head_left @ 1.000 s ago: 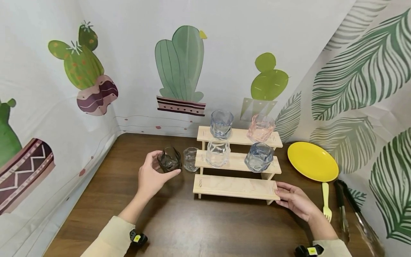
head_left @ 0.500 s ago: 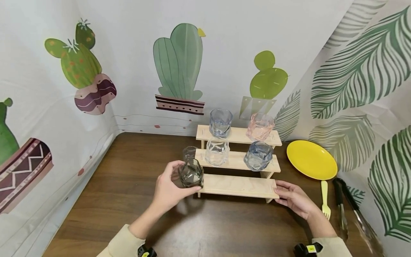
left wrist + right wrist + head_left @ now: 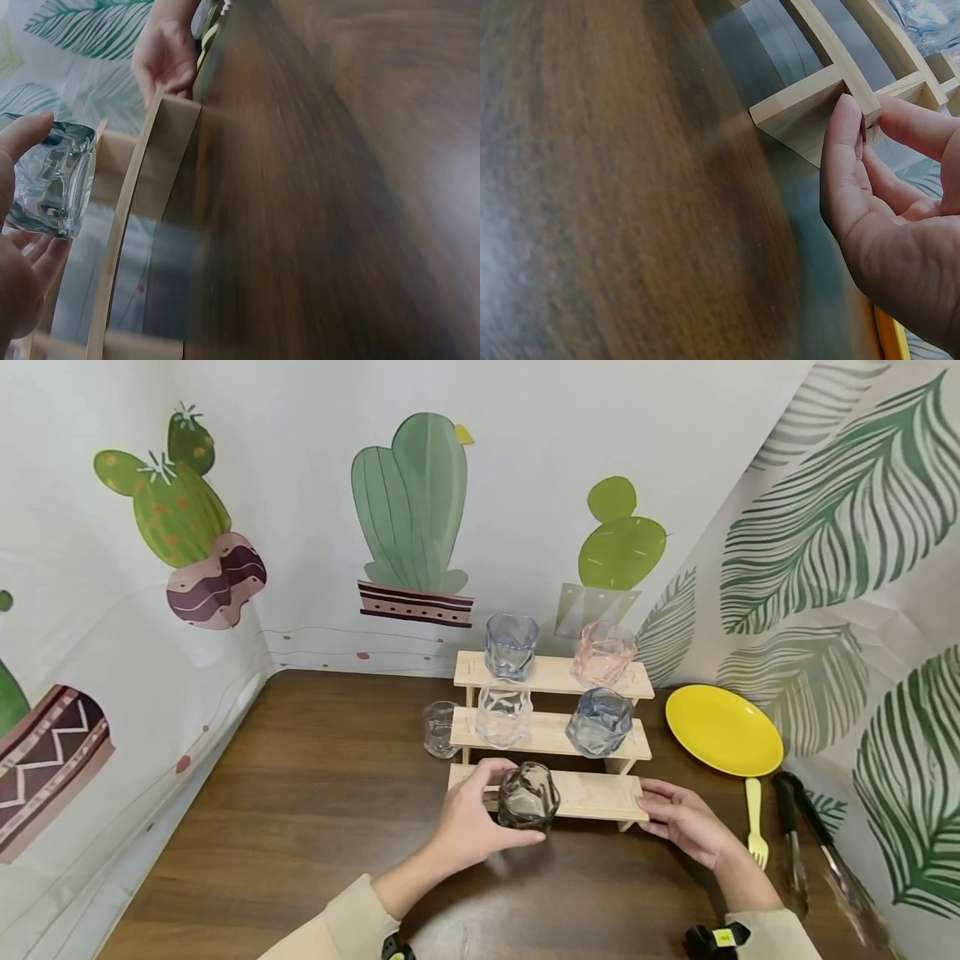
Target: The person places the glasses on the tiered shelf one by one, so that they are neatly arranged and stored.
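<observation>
In the head view my left hand (image 3: 471, 825) grips a smoky dark glass tumbler (image 3: 528, 797), thumb below and fingers behind. The tumbler is at the front of the lowest step of a three-step wooden rack (image 3: 600, 795); in the left wrist view the glass (image 3: 54, 180) appears apart from the board. My right hand (image 3: 686, 823) pinches the right end of that lowest step between thumb and fingers, as the right wrist view confirms. On the middle step sit a clear glass (image 3: 504, 717) and a blue glass (image 3: 600, 723). The top step bears a bluish glass (image 3: 512, 647) and a pink glass (image 3: 603, 653).
Another clear glass (image 3: 440, 729) stands on the brown table (image 3: 300, 827) just left of the rack. To the right lie a yellow plate (image 3: 723, 731), a pale yellow fork (image 3: 756, 827) and black-handled tongs (image 3: 813, 827). A cactus-print cloth (image 3: 300, 510) hangs behind.
My left hand has carried the dark tumbler rightward and nearer, from beside the clear glass to the front of the lowest step. The right hand keeps its hold on the rack.
</observation>
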### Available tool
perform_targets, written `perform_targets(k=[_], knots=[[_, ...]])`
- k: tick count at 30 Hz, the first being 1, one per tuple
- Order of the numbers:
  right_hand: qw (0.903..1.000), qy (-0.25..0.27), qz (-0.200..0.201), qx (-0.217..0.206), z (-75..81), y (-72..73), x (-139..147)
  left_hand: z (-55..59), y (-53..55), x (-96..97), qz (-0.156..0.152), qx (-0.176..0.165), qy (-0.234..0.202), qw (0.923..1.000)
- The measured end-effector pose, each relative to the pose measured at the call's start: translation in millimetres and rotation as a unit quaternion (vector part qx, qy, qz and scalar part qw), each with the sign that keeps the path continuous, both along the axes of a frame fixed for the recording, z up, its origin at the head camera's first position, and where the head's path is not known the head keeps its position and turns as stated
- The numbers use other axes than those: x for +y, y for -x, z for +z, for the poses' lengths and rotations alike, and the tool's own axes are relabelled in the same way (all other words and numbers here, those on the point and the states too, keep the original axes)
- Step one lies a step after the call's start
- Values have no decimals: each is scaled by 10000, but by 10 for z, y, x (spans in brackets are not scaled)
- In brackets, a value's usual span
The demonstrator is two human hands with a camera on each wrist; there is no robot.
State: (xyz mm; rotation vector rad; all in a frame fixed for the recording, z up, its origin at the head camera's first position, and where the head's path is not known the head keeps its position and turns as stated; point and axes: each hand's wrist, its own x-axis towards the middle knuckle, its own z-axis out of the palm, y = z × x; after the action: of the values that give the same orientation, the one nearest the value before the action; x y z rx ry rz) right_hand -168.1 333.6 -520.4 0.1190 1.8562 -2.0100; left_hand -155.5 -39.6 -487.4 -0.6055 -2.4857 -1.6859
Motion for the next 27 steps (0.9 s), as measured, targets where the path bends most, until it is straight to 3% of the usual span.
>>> perform_targets(k=[6,12,27], knots=[[9999,106,55,8,10,-3,9,-48,98,338,-90,246,334,9991],[9995,259,176,89,-2,-10,13,-121,175,594,-265,141,271,9992],[9989,376,221,157,-13,-15,15,-194,281,876,-430,201,342,9983]])
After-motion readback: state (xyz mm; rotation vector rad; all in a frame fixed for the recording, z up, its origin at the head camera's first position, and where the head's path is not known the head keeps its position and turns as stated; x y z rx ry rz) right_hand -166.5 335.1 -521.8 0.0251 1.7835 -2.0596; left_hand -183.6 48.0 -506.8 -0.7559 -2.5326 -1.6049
